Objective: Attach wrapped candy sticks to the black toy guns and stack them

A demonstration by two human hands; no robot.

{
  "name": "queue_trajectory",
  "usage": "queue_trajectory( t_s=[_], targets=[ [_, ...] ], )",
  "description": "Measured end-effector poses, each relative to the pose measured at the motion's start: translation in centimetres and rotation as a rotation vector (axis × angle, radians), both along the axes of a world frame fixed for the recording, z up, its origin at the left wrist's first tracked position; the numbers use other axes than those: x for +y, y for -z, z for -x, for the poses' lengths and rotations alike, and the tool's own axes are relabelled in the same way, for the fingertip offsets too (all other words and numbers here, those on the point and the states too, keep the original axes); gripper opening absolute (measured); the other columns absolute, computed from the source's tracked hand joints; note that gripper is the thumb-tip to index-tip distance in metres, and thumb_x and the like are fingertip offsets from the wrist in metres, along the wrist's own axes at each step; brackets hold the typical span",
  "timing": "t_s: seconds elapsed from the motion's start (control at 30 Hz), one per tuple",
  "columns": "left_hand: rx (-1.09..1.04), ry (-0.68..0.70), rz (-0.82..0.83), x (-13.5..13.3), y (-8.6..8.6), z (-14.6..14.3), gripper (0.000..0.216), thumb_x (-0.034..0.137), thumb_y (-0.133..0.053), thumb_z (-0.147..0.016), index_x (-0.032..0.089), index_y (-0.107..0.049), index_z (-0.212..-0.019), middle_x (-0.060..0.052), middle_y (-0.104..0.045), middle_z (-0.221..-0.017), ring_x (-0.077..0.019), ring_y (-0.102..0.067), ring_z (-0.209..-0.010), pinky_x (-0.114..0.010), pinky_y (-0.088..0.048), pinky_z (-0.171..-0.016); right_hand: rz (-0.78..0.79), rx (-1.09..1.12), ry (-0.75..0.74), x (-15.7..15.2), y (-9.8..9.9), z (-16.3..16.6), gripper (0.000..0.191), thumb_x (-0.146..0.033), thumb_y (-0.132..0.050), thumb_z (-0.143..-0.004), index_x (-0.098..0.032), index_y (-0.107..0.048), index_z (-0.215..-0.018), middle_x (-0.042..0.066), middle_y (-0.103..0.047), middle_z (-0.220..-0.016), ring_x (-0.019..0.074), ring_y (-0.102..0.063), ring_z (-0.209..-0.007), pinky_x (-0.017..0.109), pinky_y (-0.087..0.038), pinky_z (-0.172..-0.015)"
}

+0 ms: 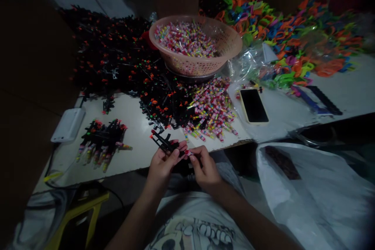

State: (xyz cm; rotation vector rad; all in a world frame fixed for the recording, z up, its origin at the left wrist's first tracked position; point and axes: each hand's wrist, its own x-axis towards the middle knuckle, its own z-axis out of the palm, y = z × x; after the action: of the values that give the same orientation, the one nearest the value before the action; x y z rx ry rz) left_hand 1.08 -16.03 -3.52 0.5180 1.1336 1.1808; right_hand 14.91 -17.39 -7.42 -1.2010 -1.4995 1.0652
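Just over the table's front edge, my left hand (pixel 163 161) is closed around black toy guns (pixel 163 140) with orange-red tips; how many is hard to tell. My right hand (pixel 206 167) pinches a small candy tube (pixel 189 152), whose red and pink end shows against the rear of the toy guns. Whether the two are joined there cannot be made out. Ahead of my hands lies a heap of pink, yellow and red candy tubes (pixel 213 105). Beside it spreads a large pile of black toy guns (pixel 117 54). A bundle of toy guns with candy tubes attached (pixel 105 136) lies on the left.
A pink perforated basket (pixel 196 64) of candy tubes stands at the back. Colourful plastic pieces (pixel 281 35) are piled at back right. A phone (pixel 254 106) lies on plastic sheeting. A white box (pixel 68 125) with a cable sits left. A white sack (pixel 316 191) hangs below the right edge.
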Motion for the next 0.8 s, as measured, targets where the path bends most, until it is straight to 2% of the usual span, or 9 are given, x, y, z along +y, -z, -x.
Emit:
queue_trajectory(
  t_s=[0.1,0.17,0.3,0.5,0.57,0.67,0.8],
  targets=[
    [0.023,-0.021,-0.034,-0.2,0.4,-0.1,0.048,0.034,-0.077,-0.065,0.016,-0.057,-0.104,-0.014,-0.070,-0.106,-0.0270,-0.065,-0.102,-0.044,-0.049,-0.091,-0.054,-0.073,0.005,0.1,-0.4,-0.1,0.010,-0.027,-0.041,-0.091,-0.022,-0.046,-0.099,0.008,-0.066,-0.094,0.0181,-0.064,-0.086,0.030,-0.049,-0.076],
    [0.022,-0.023,-0.053,-0.3,0.7,0.0,0.046,0.034,-0.076,-0.067,0.017,-0.055,-0.104,-0.014,-0.070,-0.105,-0.0266,-0.065,-0.101,-0.043,-0.049,-0.091,-0.044,-0.065,-0.063,0.3,-0.7,-0.3,0.008,-0.027,-0.039,-0.092,-0.023,-0.045,-0.096,0.006,-0.065,-0.090,0.0170,-0.062,-0.082,0.028,-0.048,-0.073],
    [0.016,-0.032,-0.052,-0.4,1.0,0.0,0.046,0.035,-0.077,-0.066,0.017,-0.054,-0.102,-0.014,-0.071,-0.102,-0.0261,-0.066,-0.099,-0.041,-0.049,-0.090,0.076,0.032,-0.230,0.7,-1.3,-0.9,0.017,-0.038,-0.034,-0.095,-0.023,-0.042,-0.092,-0.001,-0.057,-0.076,0.0121,-0.051,-0.063,0.023,-0.041,-0.059],
    [0.011,-0.062,-0.011,-0.1,0.7,-0.5,0.054,0.039,-0.079,-0.061,0.017,-0.053,-0.103,-0.015,-0.072,-0.099,-0.0281,-0.066,-0.099,-0.042,-0.049,-0.086,0.225,0.293,-0.329,1.3,-1.2,-0.8,0.030,-0.053,-0.036,-0.092,-0.023,-0.037,-0.089,-0.004,-0.048,-0.069,0.0110,-0.045,-0.060,0.023,-0.038,-0.058],
    [0.016,-0.067,-0.005,-0.2,0.7,-0.7,0.055,0.040,-0.079,-0.061,0.017,-0.053,-0.103,-0.015,-0.071,-0.099,-0.0286,-0.065,-0.100,-0.042,-0.049,-0.087,0.256,0.316,-0.362,1.4,-1.2,-0.9,0.032,-0.056,-0.035,-0.092,-0.024,-0.035,-0.088,-0.005,-0.045,-0.066,0.0108,-0.043,-0.057,0.022,-0.037,-0.056],
    [0.052,-0.095,-0.034,-0.5,0.9,-1.0,0.050,0.038,-0.076,-0.066,0.017,-0.053,-0.105,-0.014,-0.071,-0.101,-0.0271,-0.065,-0.100,-0.041,-0.048,-0.089,0.190,0.162,-0.339,1.4,-1.6,-1.2,0.027,-0.049,-0.032,-0.094,-0.023,-0.037,-0.090,-0.003,-0.048,-0.070,0.0116,-0.046,-0.061,0.023,-0.038,-0.059],
    [0.066,-0.156,-0.060,-1.0,0.8,-1.7,0.046,0.035,-0.074,-0.069,0.017,-0.054,-0.106,-0.013,-0.071,-0.104,-0.0255,-0.065,-0.101,-0.040,-0.047,-0.091,0.082,-0.246,-0.266,0.8,-2.2,-0.8,0.013,-0.033,-0.036,-0.093,-0.022,-0.042,-0.096,0.002,-0.058,-0.077,0.0157,-0.054,-0.066,0.026,-0.040,-0.061]
  ],
)
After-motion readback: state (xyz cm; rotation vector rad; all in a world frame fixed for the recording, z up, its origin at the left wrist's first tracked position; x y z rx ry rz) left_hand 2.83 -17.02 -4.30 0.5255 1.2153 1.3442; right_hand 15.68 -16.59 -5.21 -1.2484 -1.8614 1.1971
